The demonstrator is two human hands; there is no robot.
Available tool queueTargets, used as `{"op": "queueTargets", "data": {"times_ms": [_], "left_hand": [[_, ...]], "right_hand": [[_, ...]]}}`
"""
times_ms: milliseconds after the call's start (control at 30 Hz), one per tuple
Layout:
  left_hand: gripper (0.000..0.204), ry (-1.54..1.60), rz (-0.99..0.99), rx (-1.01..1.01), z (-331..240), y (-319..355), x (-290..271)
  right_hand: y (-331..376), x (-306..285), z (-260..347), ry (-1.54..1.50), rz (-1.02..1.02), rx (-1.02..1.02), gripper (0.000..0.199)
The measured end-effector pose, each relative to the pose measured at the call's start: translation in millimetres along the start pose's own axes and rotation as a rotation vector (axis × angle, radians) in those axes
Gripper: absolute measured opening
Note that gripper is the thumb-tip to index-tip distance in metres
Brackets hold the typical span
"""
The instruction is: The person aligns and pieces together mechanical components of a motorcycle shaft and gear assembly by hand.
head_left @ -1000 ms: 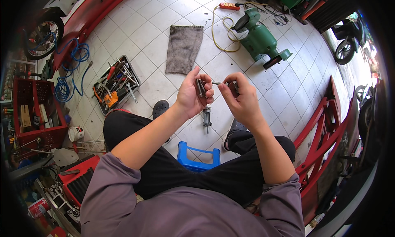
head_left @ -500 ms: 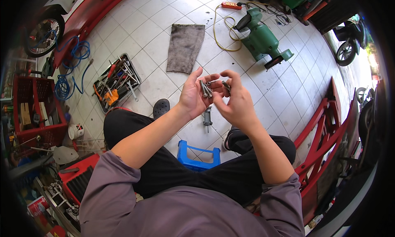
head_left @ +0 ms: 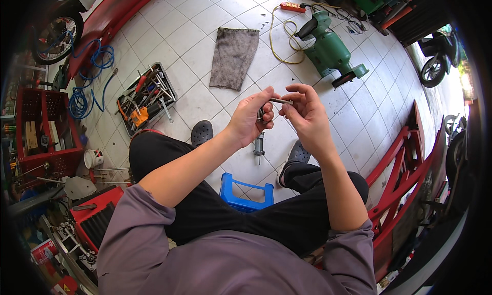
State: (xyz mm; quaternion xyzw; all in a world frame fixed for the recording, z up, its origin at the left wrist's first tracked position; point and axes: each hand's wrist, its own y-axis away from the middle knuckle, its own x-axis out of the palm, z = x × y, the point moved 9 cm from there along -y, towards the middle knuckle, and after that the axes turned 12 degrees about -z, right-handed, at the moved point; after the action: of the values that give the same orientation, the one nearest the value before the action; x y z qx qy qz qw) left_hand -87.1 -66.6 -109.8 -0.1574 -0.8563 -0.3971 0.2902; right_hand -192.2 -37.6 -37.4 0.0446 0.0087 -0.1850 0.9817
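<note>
On the near side of the grey cloth (head_left: 234, 59), seen in the head view: left hand (head_left: 250, 116) and right hand (head_left: 308, 119), both raised above the white tiled floor (head_left: 189, 36). Held between the two, also nearer to the body than the cloth and a little to its right, one slim metal rod (head_left: 279, 100), similar to a bolt. For the grip of the left hand: fingers curled almost fully around some dark metal pieces (head_left: 260, 113), with the thumb laid near one end of the rod. Cannot tell how many pieces, being mostly covered by the fingers. For the grip of the right hand: thumb and forefinger brought together on the other end of the rod, the remaining fingers loosely bent.

Straight nearer than the cloth, below the left hand, a grey metal cylinder (head_left: 259, 145) on the floor; farther in this same direction, a blue stool (head_left: 247, 205) between the legs. To the left of the cloth, a black tray (head_left: 168, 80) full of tools. To the right of the cloth, a green machine (head_left: 330, 51), with a yellow cable (head_left: 273, 44) lying between.
</note>
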Motion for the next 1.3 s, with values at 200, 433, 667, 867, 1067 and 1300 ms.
{"op": "queueTargets", "data": {"times_ms": [200, 433, 667, 867, 1067, 1300], "left_hand": [[0.017, -0.042, 0.010, 0.068, -2, -4, -2], [0.021, -0.023, 0.026, 0.054, -6, -7, -3], [0.055, 0.106, -0.047, -0.072, 1, -5, -5], [0.059, 0.177, 0.065, -0.112, 6, -12, -7], [0.046, 0.082, 0.085, -0.145, 17, -33, -26], [0.028, -0.310, -0.347, -0.229, 55, -105, -140]], "right_hand": [[-2, -4, -1, 0.017, -0.022, -0.105, 0.031], [-7, -8, -1, -0.038, -0.029, 0.003, 0.025], [6, 8, 6, 0.154, -0.048, -0.221, 0.019], [22, 30, 31, 0.563, 0.071, -0.570, 0.026], [-5, -13, 31, 0.424, -0.161, -0.478, 0.019], [-18, -24, 32, 0.299, -0.161, -0.353, 0.020]]}}
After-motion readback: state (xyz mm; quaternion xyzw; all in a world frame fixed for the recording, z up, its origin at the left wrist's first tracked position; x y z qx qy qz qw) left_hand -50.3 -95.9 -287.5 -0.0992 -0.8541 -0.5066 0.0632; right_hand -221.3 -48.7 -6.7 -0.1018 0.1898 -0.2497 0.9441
